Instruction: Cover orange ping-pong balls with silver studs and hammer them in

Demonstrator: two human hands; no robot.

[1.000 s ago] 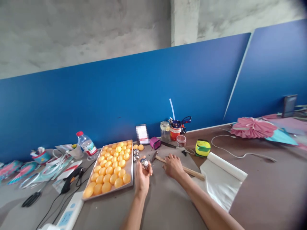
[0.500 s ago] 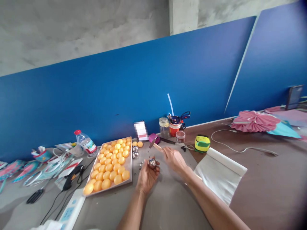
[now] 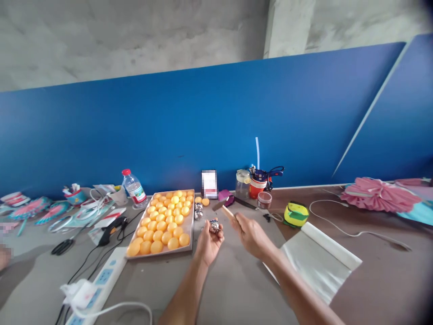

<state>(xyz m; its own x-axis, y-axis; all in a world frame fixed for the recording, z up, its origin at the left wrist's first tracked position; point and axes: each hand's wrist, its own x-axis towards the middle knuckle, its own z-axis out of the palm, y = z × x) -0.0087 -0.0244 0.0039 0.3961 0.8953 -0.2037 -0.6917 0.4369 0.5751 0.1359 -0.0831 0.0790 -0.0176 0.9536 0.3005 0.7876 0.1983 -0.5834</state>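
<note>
My left hand (image 3: 209, 243) is closed around a shiny silver-studded ball (image 3: 214, 226), which sits at the fingertips. To its right, my right hand (image 3: 251, 232) grips a small tool (image 3: 227, 210) by its pale wooden handle. The tool's dark flat head (image 3: 218, 206) points left, a little above and apart from the ball; its exact kind is unclear. Two more silver balls (image 3: 198, 215) lie beside the tray (image 3: 162, 256) of orange table tennis balls (image 3: 157, 235). Two loose orange balls (image 3: 205, 202) rest just behind them.
Behind my hands stand a clear jar (image 3: 242, 183), an orange cup of tools (image 3: 257, 188) and a small round tub (image 3: 264, 199). A white roll of sheet (image 3: 321, 262) and a yellow-green tape (image 3: 295, 214) lie right. Leftward are a water bottle (image 3: 134, 188) and power strip (image 3: 113, 266).
The camera view has shifted, so the table's things appear further right. My left hand still holds the ball, and the tool in my right hand stays close to it, its head now lying flatter.
</note>
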